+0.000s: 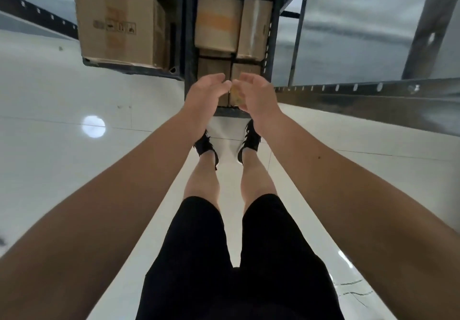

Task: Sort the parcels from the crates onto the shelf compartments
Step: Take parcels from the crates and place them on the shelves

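A person's left hand [206, 93] and right hand [257, 97] hover close together over the near end of a dark plastic crate [190, 33] on glossy white floor tiles [62, 83]. The fingers are loosely curved; whether they grip anything cannot be told through the blur. The crate holds tan cardboard parcels: one with an orange tape band [218, 20], one under shiny clear tape [255, 27] and two darker ones [214, 67] lower down. A large cardboard box [119, 23] stands left, and a slotted metal shelf beam [373, 98] runs right.
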